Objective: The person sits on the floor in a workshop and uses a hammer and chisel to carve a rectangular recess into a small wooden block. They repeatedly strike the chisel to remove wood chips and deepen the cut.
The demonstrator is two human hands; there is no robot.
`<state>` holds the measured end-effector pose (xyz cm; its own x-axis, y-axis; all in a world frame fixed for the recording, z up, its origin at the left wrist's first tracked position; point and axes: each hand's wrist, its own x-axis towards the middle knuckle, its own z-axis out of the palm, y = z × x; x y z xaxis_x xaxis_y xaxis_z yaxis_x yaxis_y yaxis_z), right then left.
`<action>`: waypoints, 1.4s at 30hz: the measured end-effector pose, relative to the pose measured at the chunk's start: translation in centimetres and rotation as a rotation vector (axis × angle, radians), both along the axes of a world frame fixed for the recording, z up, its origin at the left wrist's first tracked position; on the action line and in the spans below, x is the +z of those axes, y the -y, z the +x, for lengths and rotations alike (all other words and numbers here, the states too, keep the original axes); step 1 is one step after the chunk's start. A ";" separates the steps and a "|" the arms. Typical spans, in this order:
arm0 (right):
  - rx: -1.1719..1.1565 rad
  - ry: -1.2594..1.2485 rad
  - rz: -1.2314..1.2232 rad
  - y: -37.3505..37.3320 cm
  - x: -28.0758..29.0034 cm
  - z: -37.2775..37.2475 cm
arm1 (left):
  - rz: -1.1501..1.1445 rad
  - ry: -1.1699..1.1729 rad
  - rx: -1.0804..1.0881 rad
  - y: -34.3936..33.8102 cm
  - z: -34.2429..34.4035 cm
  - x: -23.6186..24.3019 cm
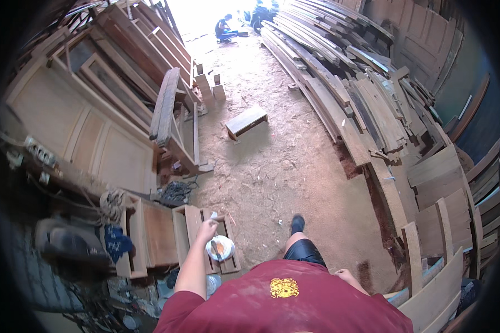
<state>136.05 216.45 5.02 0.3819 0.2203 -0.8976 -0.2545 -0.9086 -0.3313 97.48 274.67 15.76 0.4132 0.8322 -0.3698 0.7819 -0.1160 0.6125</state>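
My left hand (208, 229) is closed, and a small pale flat piece (214, 215) sticks out past its fingers. Right beside it is a round white tub (229, 242) with orange-brown stuff inside and a dark stick-like tool (216, 249) leaning in it. Whether the hand also bears the tub cannot be told. Behind the tub shows a slatted wooden piece (192, 217). At my right side, half hidden by my shirt, my right hand (347, 275) has curled fingers; anything inside them is out of sight.
A low wooden stool (246, 120) stands on the dusty floor ahead. To its left is a heavy wooden bench (166, 111), with door panels (83, 130) leaning behind. Long stacked planks (328, 89) line the right. Far off, a person (224, 29) crouches near the bright opening.
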 end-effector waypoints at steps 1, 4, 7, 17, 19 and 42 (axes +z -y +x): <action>0.033 -0.008 -0.007 -2.1 0.1 1.4 | -0.024 -0.022 -0.026 -3.4 3.4 1.2; 0.129 -0.020 -0.017 -9.0 -0.4 7.5 | -0.102 0.018 0.028 -8.6 12.2 1.2; 0.307 0.006 0.001 -17.8 -0.9 16.0 | -0.211 0.180 0.259 -11.1 19.1 -2.5; -0.072 0.209 0.235 -50.3 3.0 47.3 | -0.837 -0.207 0.406 -11.1 17.7 -10.6; -0.044 0.168 0.274 -56.8 2.8 53.1 | -0.845 -0.191 0.485 -12.9 20.1 -10.2; 0.323 0.134 0.005 -108.7 -5.4 82.8 | -0.009 0.324 0.180 -98.8 73.4 3.1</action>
